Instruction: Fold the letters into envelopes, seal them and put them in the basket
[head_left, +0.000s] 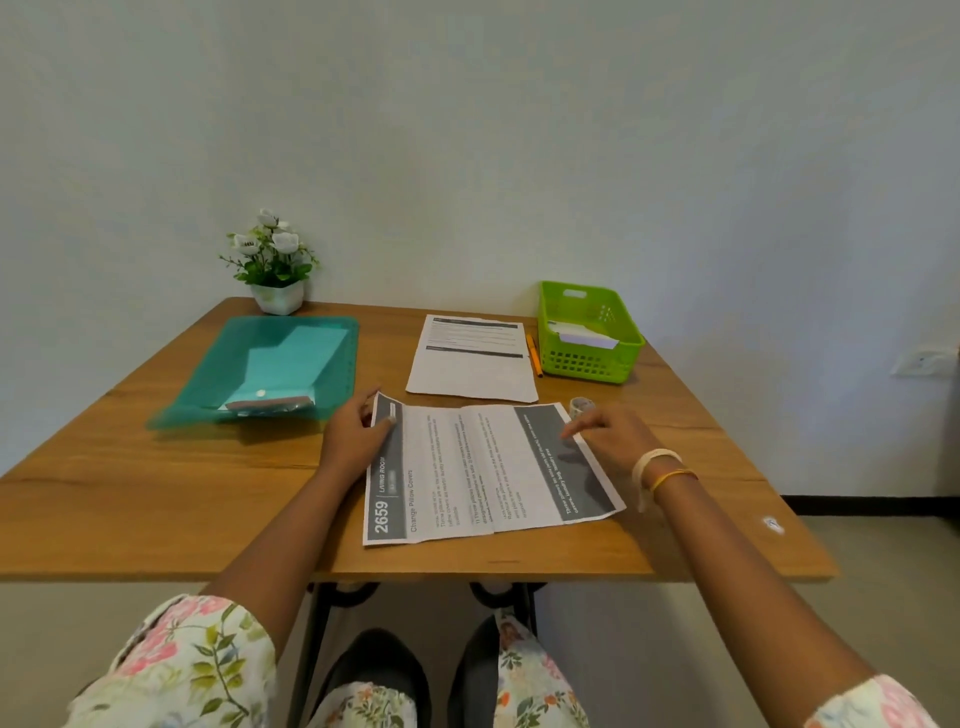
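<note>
With the letter (488, 470) flat on the tabletop (208, 467), left hand (358, 441) pinching its left edge and right hand (608, 434) resting relaxed fingers on its right, fold along the existing creases, edges aligned.

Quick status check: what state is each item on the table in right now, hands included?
Letter: unfolded, creased, flat at the near edge.
Left hand: pinching the letter's left edge.
Right hand: fingers resting on the letter's right end.
Second sheet: flat, unfolded.
Green basket: upright, white paper inside.
Teal tray: holds teal envelopes.
Tape roll: beside the right hand.
Pen: lying flat.
</note>
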